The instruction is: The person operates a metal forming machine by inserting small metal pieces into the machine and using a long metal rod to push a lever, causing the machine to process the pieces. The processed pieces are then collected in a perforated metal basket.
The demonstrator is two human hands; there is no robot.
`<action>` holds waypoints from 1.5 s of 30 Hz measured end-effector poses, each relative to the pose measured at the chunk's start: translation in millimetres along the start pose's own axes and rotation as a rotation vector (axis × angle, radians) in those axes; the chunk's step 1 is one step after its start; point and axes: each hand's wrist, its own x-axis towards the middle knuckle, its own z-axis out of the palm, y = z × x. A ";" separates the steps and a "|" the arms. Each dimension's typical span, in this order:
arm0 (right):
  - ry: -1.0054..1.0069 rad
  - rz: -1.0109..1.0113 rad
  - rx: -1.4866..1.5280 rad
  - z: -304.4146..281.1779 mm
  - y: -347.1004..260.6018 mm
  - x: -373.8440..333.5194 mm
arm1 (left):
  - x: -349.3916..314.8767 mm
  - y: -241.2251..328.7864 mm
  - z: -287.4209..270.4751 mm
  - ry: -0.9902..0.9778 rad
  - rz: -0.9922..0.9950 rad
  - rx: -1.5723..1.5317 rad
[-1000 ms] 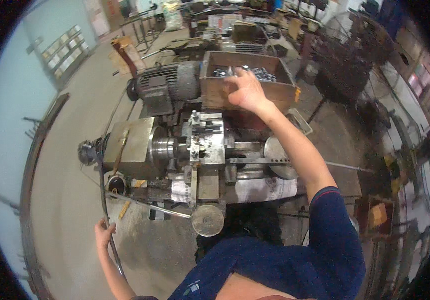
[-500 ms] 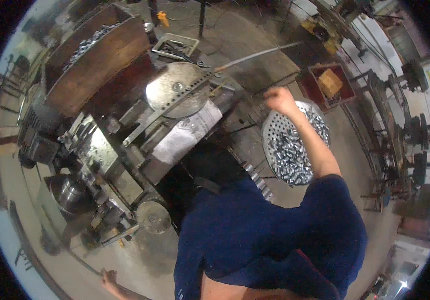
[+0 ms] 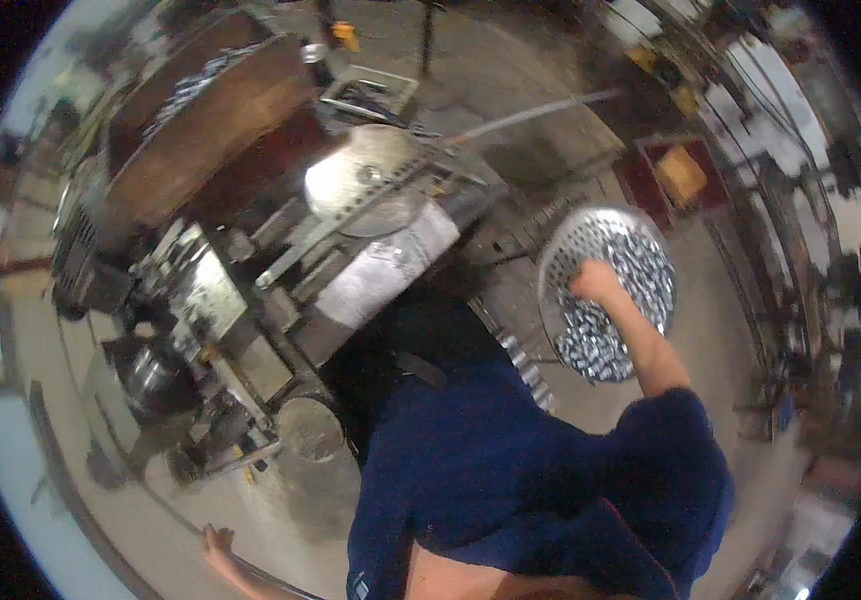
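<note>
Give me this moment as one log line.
Right hand: at small metal parts in perforated basin, grip unclear | Left hand: at long rod, grip unclear | Wooden box: holds shiny pieces

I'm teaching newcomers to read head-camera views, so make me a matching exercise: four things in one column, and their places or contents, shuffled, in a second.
Column one
1. Right hand
2. Left hand
3. Long brown wooden box
4. Dark red rectangular box

Column two
A. Has a tan, blocky object inside
B. At a long, thin, dark rod
C. Has small silvery metal pieces inside, at the picture's upper left
D. Over a round, perforated silver metal bowl

Right pairs: 1-D, 2-B, 3-C, 4-A
</note>
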 end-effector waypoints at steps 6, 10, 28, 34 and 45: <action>-0.008 0.139 -0.028 5.2 -8.2 -8.1 | -9.2 10.1 17.9 0.080 0.133 -0.096; 0.300 -0.491 -0.164 46.6 62.5 48.0 | -3.3 -8.0 4.4 -0.020 0.104 -0.070; 0.306 -1.839 0.328 -211.5 -499.8 -104.5 | -92.3 35.9 -1.3 0.131 0.106 0.789; 0.270 -1.639 -0.072 -173.5 -588.0 -90.5 | -137.5 11.2 2.5 0.166 -0.030 0.789; 0.007 -1.450 0.322 -179.7 -602.1 -110.4 | -124.1 -21.0 11.8 0.399 -0.010 0.847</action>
